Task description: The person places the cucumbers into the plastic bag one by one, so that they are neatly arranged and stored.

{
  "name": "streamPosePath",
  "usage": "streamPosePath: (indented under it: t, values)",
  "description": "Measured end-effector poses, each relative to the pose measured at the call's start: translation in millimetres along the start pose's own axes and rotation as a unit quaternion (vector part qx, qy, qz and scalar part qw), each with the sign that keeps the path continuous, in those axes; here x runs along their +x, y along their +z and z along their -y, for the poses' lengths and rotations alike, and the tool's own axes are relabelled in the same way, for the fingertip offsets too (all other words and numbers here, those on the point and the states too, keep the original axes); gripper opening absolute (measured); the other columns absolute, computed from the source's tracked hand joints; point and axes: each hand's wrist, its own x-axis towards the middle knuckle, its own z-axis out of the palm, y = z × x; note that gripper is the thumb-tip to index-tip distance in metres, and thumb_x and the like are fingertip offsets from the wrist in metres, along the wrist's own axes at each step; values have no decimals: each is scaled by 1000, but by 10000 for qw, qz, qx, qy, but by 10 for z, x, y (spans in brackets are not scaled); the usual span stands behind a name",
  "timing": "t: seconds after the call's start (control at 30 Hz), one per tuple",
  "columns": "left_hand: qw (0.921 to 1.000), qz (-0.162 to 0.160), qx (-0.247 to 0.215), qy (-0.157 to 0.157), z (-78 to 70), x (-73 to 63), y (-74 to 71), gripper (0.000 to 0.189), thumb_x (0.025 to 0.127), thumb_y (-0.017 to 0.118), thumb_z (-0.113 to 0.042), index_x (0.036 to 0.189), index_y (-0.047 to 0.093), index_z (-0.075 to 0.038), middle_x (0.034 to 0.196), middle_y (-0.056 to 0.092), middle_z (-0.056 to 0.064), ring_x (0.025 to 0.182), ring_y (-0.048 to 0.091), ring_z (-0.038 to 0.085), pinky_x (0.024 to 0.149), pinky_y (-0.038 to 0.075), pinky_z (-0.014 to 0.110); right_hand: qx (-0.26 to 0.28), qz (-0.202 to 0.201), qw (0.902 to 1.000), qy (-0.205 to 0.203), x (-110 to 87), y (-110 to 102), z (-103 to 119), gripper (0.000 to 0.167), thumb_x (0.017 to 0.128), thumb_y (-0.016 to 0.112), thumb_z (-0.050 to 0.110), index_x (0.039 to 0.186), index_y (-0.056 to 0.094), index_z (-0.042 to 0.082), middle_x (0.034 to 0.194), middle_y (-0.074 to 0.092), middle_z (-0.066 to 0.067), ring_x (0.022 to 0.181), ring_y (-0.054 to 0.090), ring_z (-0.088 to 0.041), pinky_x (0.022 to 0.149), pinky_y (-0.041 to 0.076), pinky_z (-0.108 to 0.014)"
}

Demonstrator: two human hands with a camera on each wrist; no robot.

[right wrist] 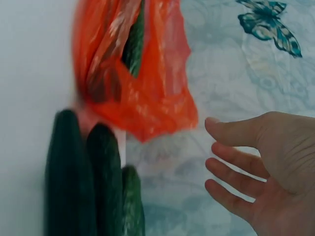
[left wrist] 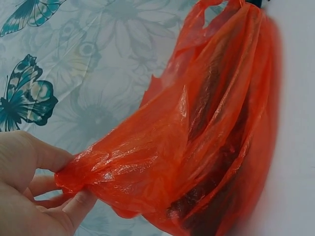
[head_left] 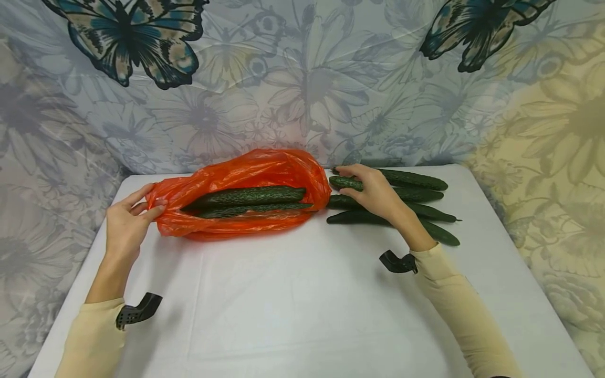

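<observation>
An orange-red plastic bag [head_left: 227,231] lies on its side with its mouth spread, and two dark green cucumbers [head_left: 246,196] show inside it. My left hand [head_left: 126,223] pinches the bag's gathered left end between thumb and fingers, as the left wrist view shows. Above a row of loose cucumbers [head_left: 416,180] right of the bag hovers my right hand [head_left: 375,190]. Its fingers are spread and bent a little, with nothing between them in the right wrist view. The hand hides part of the cucumbers in the head view; their near ends lie close to the bag's right end.
A white-covered table [head_left: 283,299] carries everything. Behind it rises a hanging cloth [head_left: 312,100] printed with flowers and butterflies, close to the table's back edge. Black wrist mounts [head_left: 139,310] stick out from both sleeves.
</observation>
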Motion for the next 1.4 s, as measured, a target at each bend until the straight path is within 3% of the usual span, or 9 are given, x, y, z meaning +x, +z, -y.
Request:
streamPosePath:
  t: [0.13, 0.27, 0.6, 0.93, 1.13, 1.27, 1.4]
  values:
    - [9996, -41, 279, -29, -7, 6, 11, 60, 87, 69, 3, 144, 48, -4, 116, 57, 6, 78, 65, -6, 66, 50, 7, -51, -49, 9999, 141, -137, -85, -127, 46, 87, 73, 5, 131, 58, -1, 128, 59, -18, 113, 57, -36, 97, 47, -50]
    - [9998, 33, 117, -124, 12, -6, 24, 62, 88, 69, 3, 145, 46, -4, 130, 48, 17, 78, 65, -5, 68, 51, 8, -214, -151, 9994, 232, -302, -174, -260, 46, 88, 72, 7, 131, 58, -2, 128, 59, -20, 114, 57, -37, 97, 46, -52]
    - [9998, 157, -112, 13, 68, -20, 12, 62, 87, 70, 3, 145, 45, -1, 101, 59, -8, 76, 66, -3, 66, 52, 9, -523, -298, 9945, 861, -880, -297, -641, 47, 86, 73, 3, 129, 57, -6, 121, 59, -25, 107, 58, -43, 89, 49, -54]
    - [9999, 138, -95, 22, 80, -16, 7, 61, 88, 68, 5, 144, 46, -1, 100, 60, -6, 76, 67, -3, 66, 53, 11, -748, -370, 9916, 992, -1298, -375, -882, 39, 85, 74, 2, 121, 62, -5, 112, 62, -26, 98, 62, -43, 81, 53, -53]
    - [9998, 148, -54, -107, 70, -15, 21, 61, 89, 67, 3, 146, 45, -3, 114, 57, 7, 77, 66, -4, 67, 53, 12, -816, -467, 9913, 916, -1456, -412, -967, 37, 83, 76, -1, 118, 64, -5, 107, 65, -25, 93, 65, -41, 75, 54, -49]
    - [9997, 118, 160, -154, 75, -18, 23, 61, 89, 67, 2, 146, 45, -5, 122, 53, 16, 77, 65, -6, 67, 53, 11, -724, -438, 9902, 1113, -1529, -429, -1008, 35, 84, 74, 1, 118, 64, -5, 108, 65, -27, 93, 64, -45, 77, 53, -53]
    - [9996, 104, 215, -149, 83, -15, 23, 61, 90, 66, 3, 146, 45, -5, 115, 56, 9, 76, 65, -6, 66, 53, 11, -735, -346, 9862, 1439, -1604, -424, -1043, 39, 85, 76, 6, 120, 63, -5, 115, 63, -30, 98, 60, -52, 79, 51, -59]
